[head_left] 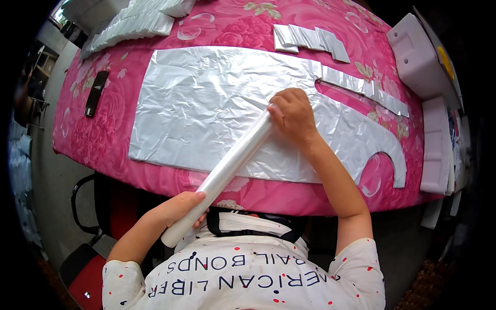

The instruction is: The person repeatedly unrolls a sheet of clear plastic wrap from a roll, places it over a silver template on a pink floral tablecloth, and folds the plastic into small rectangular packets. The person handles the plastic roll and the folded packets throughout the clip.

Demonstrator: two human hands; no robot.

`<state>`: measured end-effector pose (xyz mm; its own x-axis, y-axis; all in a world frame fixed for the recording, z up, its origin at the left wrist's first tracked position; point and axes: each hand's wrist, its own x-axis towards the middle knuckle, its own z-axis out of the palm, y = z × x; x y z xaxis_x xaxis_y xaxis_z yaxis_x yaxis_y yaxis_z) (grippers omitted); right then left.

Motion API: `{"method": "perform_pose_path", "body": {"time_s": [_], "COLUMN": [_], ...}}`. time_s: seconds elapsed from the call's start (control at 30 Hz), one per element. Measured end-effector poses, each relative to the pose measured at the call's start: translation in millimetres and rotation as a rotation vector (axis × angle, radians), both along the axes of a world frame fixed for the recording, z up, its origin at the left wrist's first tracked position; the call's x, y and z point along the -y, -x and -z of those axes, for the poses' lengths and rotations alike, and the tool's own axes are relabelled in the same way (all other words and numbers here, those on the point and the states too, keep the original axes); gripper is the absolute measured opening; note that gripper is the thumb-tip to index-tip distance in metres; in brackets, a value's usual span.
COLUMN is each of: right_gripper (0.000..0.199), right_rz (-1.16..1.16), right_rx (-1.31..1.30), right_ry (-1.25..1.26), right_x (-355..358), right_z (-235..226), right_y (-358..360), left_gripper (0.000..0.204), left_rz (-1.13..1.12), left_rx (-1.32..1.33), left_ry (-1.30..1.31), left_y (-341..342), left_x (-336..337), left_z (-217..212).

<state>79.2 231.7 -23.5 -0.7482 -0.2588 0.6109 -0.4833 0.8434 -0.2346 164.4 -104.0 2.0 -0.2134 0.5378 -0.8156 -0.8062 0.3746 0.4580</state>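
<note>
A long whitish roll slants from my lap up over the table, and both my hands grip it. My left hand is closed around its lower part, near the table's front edge. Toward the far end, my right hand is wrapped round the roll, its fingers curled over the tip. Beneath lies a flat, wrinkled silvery-white plastic apron, spread across the table with a neck loop and long strap on the right. Part of the apron is hidden under the roll and my right forearm.
The table has a pink flowered cloth. At the back left rise stacks of folded white plastic; a smaller folded row lies at the back. A dark oblong object is on the left. White foam boxes stand right; a chair is lower left.
</note>
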Motion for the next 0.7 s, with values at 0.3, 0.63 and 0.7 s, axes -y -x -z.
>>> {"method": "perform_pose_path", "body": {"time_s": [0.3,0.63,0.7], "right_gripper": [0.032,0.018,0.017], "right_rz": [0.155,0.069,0.130], "right_rx": [0.965,1.123,1.007], "right_ry": [0.831,1.032,1.026], "right_x": [-14.6,-21.3,-31.4], "right_z": [-24.2,-19.5,-14.6], "right_y": [-3.0,-5.3,-5.1], "left_gripper": [0.053,0.061,0.059], "left_rz": [-0.017,-0.006,0.016], "left_rx": [0.016,-0.037,-0.046], "left_ry": [-0.033,-0.016,-0.024], "left_y": [-1.2,-5.4,-5.5], "left_x": [3.3,-2.1,-1.1], "left_z": [4.6,2.6,2.4]}}
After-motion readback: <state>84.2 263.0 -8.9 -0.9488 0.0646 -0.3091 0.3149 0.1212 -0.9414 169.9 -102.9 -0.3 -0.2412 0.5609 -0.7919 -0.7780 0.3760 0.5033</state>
